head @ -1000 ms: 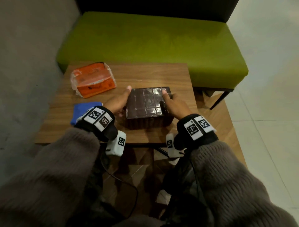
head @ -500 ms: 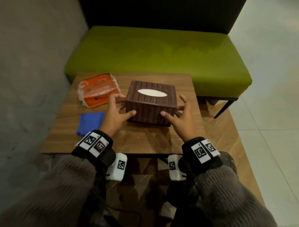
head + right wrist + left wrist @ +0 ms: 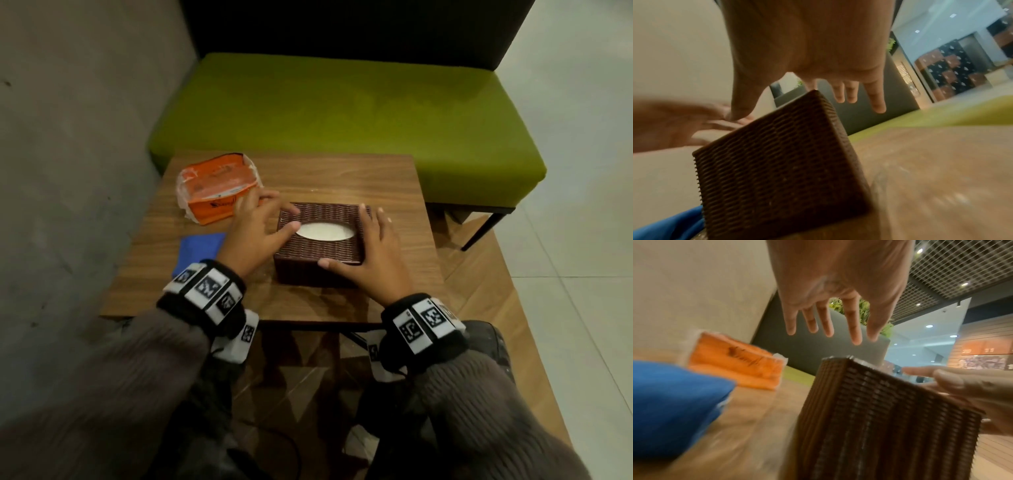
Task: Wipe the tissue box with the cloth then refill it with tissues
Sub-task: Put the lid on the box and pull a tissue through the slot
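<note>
Wooden table (image 3: 376, 178) set against a green bench (image 3: 342, 113), grey wall at left. The box (image 3: 320, 253) stands upright near the table's middle, its oval slot up and showing white tissue (image 3: 325, 231).

My left hand (image 3: 255, 233) hovers at the box's left edge, fingers spread and relaxed, thumb lying by the slot; it has hold of nothing. My right hand (image 3: 373, 260) lies flat along the box's right side, fingers straight, thumb across the near top edge, likewise gripping nothing.

The cloth (image 3: 200, 248) lies folded at near left; the orange pack (image 3: 217, 192) sits just beyond it, close to my left fingers.

Risks, as I judge them: the box looks light, so an uneven push from either palm could skid it toward the table's right edge. A careless sweep of my left hand could knock the pack. If the tissue sits loose, tilting the box could spill it.

Hard to make out: both wrist views are blurred. I cannot tell whether my left fingertips touch the box, nor how full the box is, nor whether the pack is empty. The box's base and far face are hidden.
</note>
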`<state>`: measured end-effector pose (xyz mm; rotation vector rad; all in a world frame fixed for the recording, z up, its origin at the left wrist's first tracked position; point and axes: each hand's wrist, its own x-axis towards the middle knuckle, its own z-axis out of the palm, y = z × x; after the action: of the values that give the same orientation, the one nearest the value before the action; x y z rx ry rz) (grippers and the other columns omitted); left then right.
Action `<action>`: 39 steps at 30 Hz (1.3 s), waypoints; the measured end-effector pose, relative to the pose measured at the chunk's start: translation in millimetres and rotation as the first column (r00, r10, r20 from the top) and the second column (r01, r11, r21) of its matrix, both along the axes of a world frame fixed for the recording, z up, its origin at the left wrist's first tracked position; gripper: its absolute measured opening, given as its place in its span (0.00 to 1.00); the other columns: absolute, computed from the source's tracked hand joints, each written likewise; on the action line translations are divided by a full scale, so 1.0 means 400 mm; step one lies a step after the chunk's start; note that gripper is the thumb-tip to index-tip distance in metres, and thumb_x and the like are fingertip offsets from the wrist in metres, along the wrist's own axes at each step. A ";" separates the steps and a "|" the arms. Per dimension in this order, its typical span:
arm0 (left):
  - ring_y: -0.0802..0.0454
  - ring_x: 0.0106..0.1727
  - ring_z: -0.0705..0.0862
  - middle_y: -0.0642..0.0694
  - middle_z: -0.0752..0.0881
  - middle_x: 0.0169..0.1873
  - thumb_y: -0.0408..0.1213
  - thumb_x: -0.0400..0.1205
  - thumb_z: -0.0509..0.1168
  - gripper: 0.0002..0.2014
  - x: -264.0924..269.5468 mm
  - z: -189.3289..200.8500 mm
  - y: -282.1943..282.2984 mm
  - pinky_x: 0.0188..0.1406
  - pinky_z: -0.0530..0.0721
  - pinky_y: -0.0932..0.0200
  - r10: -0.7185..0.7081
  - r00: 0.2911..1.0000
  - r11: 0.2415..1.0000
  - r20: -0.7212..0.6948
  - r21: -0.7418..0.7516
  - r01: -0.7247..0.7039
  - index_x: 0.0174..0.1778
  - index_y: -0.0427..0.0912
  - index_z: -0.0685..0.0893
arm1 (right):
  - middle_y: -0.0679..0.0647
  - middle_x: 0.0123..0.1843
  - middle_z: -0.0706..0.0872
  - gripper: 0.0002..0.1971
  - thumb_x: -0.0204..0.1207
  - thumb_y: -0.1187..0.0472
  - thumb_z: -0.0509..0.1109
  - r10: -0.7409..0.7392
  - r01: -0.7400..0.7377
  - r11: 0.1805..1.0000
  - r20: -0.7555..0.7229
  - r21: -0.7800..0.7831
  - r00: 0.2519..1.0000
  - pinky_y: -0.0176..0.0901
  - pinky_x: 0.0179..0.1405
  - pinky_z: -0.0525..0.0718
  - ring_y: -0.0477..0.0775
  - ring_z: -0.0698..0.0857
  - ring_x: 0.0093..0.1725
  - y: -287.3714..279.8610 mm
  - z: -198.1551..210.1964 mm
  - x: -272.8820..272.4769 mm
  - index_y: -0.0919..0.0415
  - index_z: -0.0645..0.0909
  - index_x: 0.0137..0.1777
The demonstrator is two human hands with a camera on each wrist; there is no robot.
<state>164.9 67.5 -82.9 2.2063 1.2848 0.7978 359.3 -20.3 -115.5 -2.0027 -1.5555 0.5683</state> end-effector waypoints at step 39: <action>0.55 0.66 0.76 0.45 0.80 0.63 0.34 0.75 0.70 0.03 0.084 -0.015 0.085 0.63 0.68 0.62 -0.303 0.951 0.952 -0.054 -0.060 0.300 0.41 0.43 0.82 | 0.48 0.87 0.53 0.61 0.57 0.28 0.73 0.013 -0.014 1.000 -0.058 -0.013 0.998 0.67 0.81 0.57 0.48 0.44 0.86 0.051 -0.025 -0.014 0.55 0.50 0.85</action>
<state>198.6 101.3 -89.1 2.3264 0.9492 0.5744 353.9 0.0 -125.4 -1.9701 -1.5354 0.6380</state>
